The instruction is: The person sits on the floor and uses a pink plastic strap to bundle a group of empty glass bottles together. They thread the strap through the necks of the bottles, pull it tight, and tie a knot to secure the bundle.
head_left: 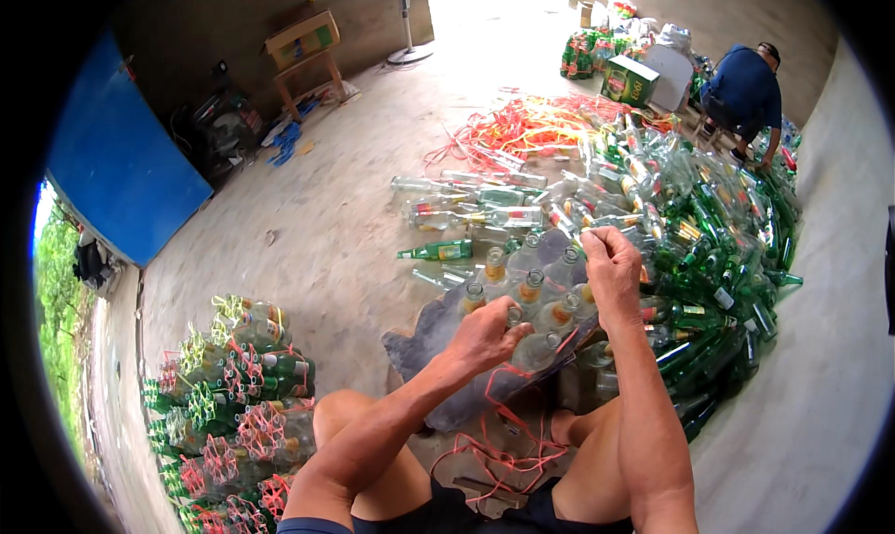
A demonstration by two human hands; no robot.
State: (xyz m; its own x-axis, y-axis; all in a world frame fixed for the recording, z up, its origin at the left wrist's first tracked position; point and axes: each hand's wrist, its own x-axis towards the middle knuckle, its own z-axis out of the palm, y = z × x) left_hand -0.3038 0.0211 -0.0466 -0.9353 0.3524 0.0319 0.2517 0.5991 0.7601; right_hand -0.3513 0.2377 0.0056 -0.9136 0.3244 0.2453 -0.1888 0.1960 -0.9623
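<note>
Several clear glass bottles [529,296] stand upright in a cluster on a dark, ragged-edged slab [424,352] between my knees. My left hand [487,334] is closed at the near left side of the cluster, right beside the bottle necks. What its curled fingers hold, if anything, is hidden. My right hand [612,271] is raised at the cluster's right side, thumb and fingers pinched together; what is in them is too small to name. Pink plastic twine [489,455] runs from the near edge of the slab down to a loose tangle between my feet.
Loose green bottles [709,296] and clear bottles [513,217] lie heaped ahead and right. Beyond is a pile of orange-pink twine [531,124]. Tied bottle bundles [247,385] stand at left. A crouching person [741,91] reaches into the heap near a green carton [627,80].
</note>
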